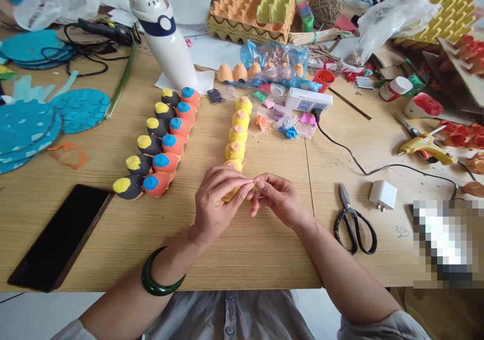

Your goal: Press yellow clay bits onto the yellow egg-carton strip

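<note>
My left hand and my right hand meet fingertip to fingertip near the front of the table. Both are closed in a pinch on a small yellow piece of soft clay, mostly hidden by the fingers. Right behind them runs a strip of egg-carton cups covered in yellow, with pale orange tops; my left hand covers its near end. To the left stand a black strip with yellow tops and an orange-red strip with blue tops, side by side.
Left lies a black phone; right are black-handled scissors, a white charger and a yellow glue gun. A white bottle, clay packets, a power strip and egg trays stand farther back. A cable crosses the right side.
</note>
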{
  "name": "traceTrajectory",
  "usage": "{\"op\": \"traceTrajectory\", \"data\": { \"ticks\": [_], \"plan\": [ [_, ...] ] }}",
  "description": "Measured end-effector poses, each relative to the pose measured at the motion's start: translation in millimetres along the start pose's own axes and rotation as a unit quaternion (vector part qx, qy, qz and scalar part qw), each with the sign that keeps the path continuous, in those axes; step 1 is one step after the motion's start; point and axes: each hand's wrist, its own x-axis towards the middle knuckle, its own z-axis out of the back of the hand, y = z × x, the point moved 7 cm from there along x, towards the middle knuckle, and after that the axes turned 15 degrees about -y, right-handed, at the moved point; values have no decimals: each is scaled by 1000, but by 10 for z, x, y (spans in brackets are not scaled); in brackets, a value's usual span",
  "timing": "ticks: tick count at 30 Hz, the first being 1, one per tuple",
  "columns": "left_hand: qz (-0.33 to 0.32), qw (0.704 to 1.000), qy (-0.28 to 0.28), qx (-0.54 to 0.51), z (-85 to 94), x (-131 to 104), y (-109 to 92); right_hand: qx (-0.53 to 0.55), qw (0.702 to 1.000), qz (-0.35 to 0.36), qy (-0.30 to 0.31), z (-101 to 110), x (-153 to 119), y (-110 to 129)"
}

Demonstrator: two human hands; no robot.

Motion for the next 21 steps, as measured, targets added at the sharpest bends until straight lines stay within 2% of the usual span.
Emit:
{"op": "traceTrajectory", "data": {
  "ticks": [7, 14, 19, 21],
  "plan": [
    [34, 997, 48, -50, -40, -4, 12, 21, 999, -29, 11, -17, -16, -1],
    [24, 998, 7, -52, -12, 9, 8, 17, 998, -46, 36, -57, -46, -36],
    [64, 993, 44, -88, -30, -9, 36, 19, 999, -36, 31, -44, -43, -14],
    [61, 993, 48, -93, -38, -10, 36, 25, 998, -41, 37, -46, -45, -16]
  ]
}}
